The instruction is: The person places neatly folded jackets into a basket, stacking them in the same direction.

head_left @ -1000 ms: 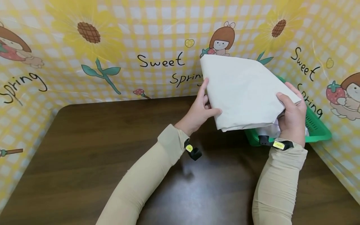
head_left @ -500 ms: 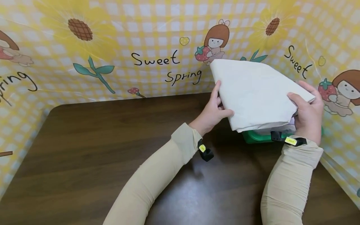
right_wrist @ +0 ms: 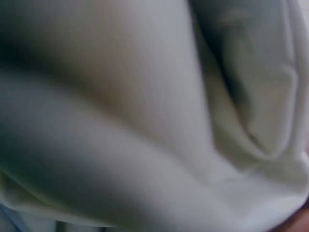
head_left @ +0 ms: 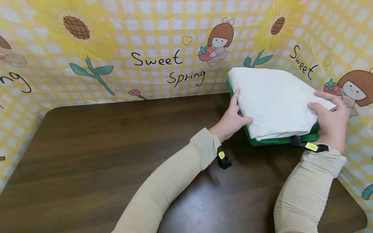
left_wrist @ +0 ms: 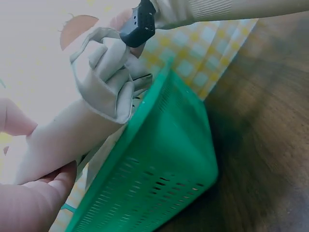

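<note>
A folded white cloth (head_left: pixel 276 103) lies over the top of a green plastic basket (head_left: pixel 269 141) at the back right of the table. My left hand (head_left: pixel 231 121) grips its left edge, thumb on top and fingers at the side and beneath. At the opposite corner, my right hand (head_left: pixel 333 119) pinches the cloth between thumb and fingers. In the left wrist view, thick layered folds of the cloth (left_wrist: pixel 104 77) hang at the basket's rim, the left fingers (left_wrist: pixel 46 193) against the cloth. Blurred pale fabric (right_wrist: pixel 145 121) fills the right wrist view. What lies inside the basket is mostly covered.
The dark wooden table (head_left: pixel 116 155) stretches left and front of the basket. Yellow checked curtain (head_left: pixel 157 29) with printed flowers and figures stands behind and at both sides, close to the basket's back and right.
Both hands have carried the cloth right and lowered it onto the green basket, covering its opening. The view has turned slightly right.
</note>
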The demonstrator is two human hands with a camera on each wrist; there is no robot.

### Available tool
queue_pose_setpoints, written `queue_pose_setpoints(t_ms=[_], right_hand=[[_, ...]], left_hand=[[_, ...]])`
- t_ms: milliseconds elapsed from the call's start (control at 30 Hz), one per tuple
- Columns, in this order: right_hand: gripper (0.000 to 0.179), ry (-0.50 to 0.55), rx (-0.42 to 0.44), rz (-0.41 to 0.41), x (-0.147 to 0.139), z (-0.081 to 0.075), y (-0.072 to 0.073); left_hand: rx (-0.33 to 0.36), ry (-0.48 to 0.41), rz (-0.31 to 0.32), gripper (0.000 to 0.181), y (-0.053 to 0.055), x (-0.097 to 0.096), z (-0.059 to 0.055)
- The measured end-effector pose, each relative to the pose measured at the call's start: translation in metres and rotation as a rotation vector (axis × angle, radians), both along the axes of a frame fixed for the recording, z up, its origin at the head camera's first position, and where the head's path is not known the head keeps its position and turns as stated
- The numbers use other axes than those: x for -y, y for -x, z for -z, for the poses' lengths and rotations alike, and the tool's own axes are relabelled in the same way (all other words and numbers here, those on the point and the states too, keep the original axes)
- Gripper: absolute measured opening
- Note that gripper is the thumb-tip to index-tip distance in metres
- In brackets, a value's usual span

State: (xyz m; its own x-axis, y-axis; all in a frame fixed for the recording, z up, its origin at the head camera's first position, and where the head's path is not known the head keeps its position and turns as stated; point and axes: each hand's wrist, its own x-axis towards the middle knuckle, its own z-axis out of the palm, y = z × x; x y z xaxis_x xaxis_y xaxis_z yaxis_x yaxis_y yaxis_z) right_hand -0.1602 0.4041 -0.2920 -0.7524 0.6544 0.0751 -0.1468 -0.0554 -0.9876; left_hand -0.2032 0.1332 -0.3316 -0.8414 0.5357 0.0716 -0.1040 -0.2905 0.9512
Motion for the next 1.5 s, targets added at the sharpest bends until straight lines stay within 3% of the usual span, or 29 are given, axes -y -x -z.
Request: queue_pose_setpoints(t_ms=[200, 433, 533, 667, 733, 833, 967, 1100, 1200, 1333, 1500], right_hand=[[0.044, 0.071, -0.042, 0.077, -0.002, 0.012, 0.013], [0.041, 0.189, -0.127, 0.114, -0.008, 0.02, 0.022], [0.037, 0.206, -0.124, 0.133, -0.01, 0.024, 0.024], [0.034, 0.178, -0.048, 0.187, -0.01, 0.028, 0.024], [0.032, 0.149, 0.0, 0.217, -0.01, 0.03, 0.024], [0.032, 0.057, 0.118, 0.241, -0.008, 0.028, 0.021], [0.035, -0.094, 0.308, 0.214, -0.002, 0.02, 0.015], [0.048, -0.279, 0.542, 0.099, 0.008, 0.011, 0.007], [0.058, -0.449, 0.654, -0.015, 0.015, 0.007, 0.001], [0.062, -0.584, 0.658, -0.087, 0.024, 0.004, -0.004], [0.06, -0.55, 0.641, -0.103, 0.033, 0.0, -0.007]], left_hand=[[0.021, 0.047, -0.021, 0.104, 0.006, -0.006, 0.006], [-0.034, 0.14, -0.009, 0.091, 0.004, -0.017, 0.01], [-0.069, 0.214, -0.032, 0.085, 0.001, -0.021, 0.011], [-0.207, 0.392, -0.114, 0.072, -0.001, -0.026, 0.014], [-0.311, 0.486, -0.154, 0.064, -0.002, -0.026, 0.016], [-0.486, 0.625, -0.189, 0.055, -0.003, -0.025, 0.021], [-0.641, 0.717, -0.202, 0.05, -0.003, -0.022, 0.026], [-0.658, 0.691, -0.176, 0.048, -0.005, -0.017, 0.031], [-0.652, 0.646, -0.156, 0.047, -0.006, -0.013, 0.034], [-0.673, 0.613, -0.149, 0.041, -0.008, -0.007, 0.036], [-0.754, 0.634, -0.107, 0.03, -0.009, 0.001, 0.036]])
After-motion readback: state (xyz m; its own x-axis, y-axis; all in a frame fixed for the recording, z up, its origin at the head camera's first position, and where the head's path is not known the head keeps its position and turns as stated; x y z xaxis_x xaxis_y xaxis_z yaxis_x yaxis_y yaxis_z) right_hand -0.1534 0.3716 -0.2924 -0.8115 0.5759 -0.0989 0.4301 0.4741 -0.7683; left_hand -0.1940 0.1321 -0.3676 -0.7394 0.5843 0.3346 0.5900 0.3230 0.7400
